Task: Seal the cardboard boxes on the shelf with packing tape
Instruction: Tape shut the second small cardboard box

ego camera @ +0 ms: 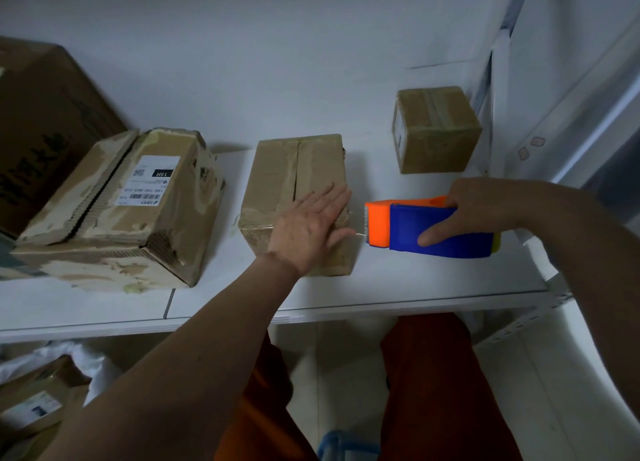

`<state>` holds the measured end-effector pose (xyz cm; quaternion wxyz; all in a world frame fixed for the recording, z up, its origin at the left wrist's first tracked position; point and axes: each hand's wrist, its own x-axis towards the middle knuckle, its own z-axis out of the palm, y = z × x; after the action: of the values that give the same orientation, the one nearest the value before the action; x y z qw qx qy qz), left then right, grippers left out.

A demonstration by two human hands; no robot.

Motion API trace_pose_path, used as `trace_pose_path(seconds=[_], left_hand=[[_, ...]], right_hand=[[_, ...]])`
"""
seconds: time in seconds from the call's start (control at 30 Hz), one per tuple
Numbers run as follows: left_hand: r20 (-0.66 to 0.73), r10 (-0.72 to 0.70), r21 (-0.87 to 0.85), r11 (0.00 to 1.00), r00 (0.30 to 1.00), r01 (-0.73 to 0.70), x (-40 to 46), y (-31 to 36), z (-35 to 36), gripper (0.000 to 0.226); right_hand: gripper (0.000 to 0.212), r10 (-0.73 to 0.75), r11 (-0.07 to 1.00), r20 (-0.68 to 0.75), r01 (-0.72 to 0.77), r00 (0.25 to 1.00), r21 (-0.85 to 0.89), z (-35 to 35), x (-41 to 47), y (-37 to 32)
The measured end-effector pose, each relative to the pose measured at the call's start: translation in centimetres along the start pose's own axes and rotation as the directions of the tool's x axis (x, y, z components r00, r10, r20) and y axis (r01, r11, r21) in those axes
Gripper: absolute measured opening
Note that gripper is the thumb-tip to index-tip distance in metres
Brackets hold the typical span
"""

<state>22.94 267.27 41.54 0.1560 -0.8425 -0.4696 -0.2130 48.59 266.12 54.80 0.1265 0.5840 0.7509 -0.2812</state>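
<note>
Flat, straight fingers of the left hand [309, 223] press the near right corner of the middle box [298, 197]. The right hand [483, 208] grips a blue-and-orange tape dispenser [429, 228] just beside it; a thin strand, probably tape, joins them. All rest on a white shelf [415, 287] against a white wall [277, 62]. A torn labelled box [138, 211] sits toward the left end, a small box [434, 130] in the back right corner.
</note>
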Motion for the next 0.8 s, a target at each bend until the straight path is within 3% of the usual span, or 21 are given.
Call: trace_pose_path(seconds=[0.17,0.3,0.43,0.57,0.8], left_hand=[[-0.035,0.016,-0.012,1.000,0.999,-0.016,0.2,-0.2,0.2,0.061],[-0.018,-0.015,-0.067,0.998,1.000,0.013,0.9,-0.5,0.2,0.060],[0.051,-0.046,-0.073,0.996,0.998,0.050,0.9,-0.5,0.0,0.065],[0.149,-0.107,-0.027,0.993,0.983,0.112,1.0,-0.4,-0.4,0.080],[0.211,-0.130,-0.010,0.991,0.969,0.135,1.0,-0.3,-0.5,0.079]], right_hand=[[0.069,-0.002,1.000,0.066,0.000,0.998,0.026,-0.2,-0.8,0.7],[0.068,0.008,1.000,0.067,-0.008,0.998,-0.003,-0.7,-1.7,1.7],[0.052,0.014,0.994,-0.065,-0.021,0.998,-0.111,-0.5,-0.9,1.4],[0.051,0.035,0.978,-0.162,-0.066,0.986,-0.196,0.0,-0.4,0.6],[0.052,0.035,0.958,-0.311,-0.120,0.950,-0.260,1.1,0.3,-0.4]])
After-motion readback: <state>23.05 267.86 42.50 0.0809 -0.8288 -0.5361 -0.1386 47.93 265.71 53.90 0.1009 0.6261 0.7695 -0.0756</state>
